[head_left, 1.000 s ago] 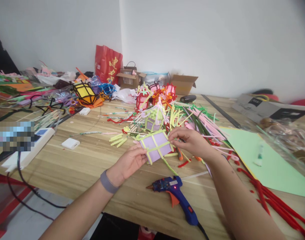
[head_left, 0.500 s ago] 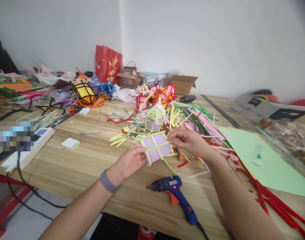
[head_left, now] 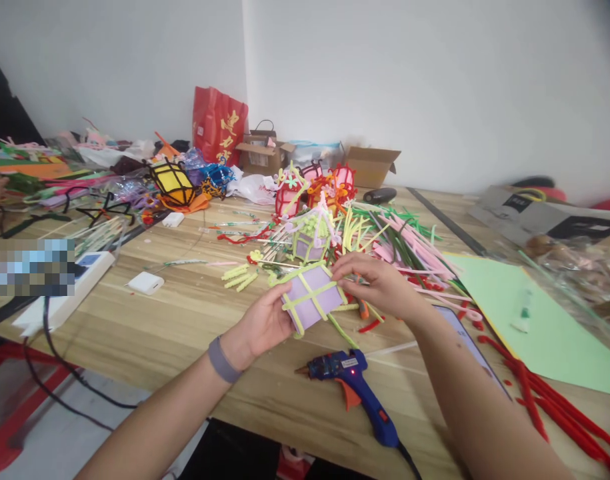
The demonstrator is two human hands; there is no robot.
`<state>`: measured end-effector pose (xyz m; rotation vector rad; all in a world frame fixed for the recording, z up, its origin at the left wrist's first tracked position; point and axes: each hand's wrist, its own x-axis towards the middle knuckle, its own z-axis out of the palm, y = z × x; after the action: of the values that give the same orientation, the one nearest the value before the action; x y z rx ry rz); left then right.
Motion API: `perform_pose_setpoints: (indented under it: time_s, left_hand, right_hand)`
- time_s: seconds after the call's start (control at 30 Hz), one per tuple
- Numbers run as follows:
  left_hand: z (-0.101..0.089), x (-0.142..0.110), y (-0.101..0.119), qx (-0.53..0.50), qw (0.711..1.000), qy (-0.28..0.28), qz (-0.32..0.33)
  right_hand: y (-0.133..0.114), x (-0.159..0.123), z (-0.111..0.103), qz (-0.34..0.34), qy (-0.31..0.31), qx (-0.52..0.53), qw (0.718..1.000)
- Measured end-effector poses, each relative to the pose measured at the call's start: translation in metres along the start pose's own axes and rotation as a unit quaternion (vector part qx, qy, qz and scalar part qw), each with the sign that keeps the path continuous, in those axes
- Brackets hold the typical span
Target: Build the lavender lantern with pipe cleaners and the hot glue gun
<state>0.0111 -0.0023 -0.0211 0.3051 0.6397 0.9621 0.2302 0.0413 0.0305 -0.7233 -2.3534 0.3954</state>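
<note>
The glue gun (head_left: 367, 393) lies on its side on the wooden table (head_left: 185, 320), nearest the body; its nozzle points left and its indicator light is on. A loose green stem (head_left: 342, 331) extends from the lower edge of the purple piece (head_left: 309, 312) toward the gun.

The purple piece is raised between the two hands, beyond the gun. Its long axis runs from the left hand (head_left: 265, 323) to the right hand (head_left: 379, 283), with the right end set slightly farther from the body. From the left hand, the piece lies to the right and forward. The left hand is closed around the left end, thumb on the front face, fingers behind. The right hand is partly curled, fingertips at the upper right corner; whether they pinch or only touch cannot be told. Both hands are at the piece; neither is nearer.

Just behind the piece stands a purple-and-green lantern (head_left: 309, 251). A red bag (head_left: 219, 127) stands at the wall.

Compared with the frame half a second earlier, the left thumb sits higher on the left end. The right fingertips remain at the same corner. More of the phone (head_left: 456, 327) shows beside the right forearm.
</note>
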Motion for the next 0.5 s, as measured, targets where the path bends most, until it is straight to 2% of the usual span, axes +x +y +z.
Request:
perform_pose_setpoints:
  time_s: [0.23,0.37,0.5]
  left_hand:
    - [-0.001,0.001,-0.003,0.036,0.998,0.047,-0.003]
    - [0.002,0.0,-0.003,0.046,0.998,0.043,0.03]
    - [0.004,-0.001,-0.003,0.052,0.994,0.04,0.09]
  right_hand:
    - [-0.001,0.001,0.009,-0.044,-0.014,-0.036,0.998]
    - [-0.003,0.001,0.013,-0.033,-0.017,-0.057,0.998]
    - [-0.007,0.001,0.017,-0.021,-0.001,-0.082,0.996]
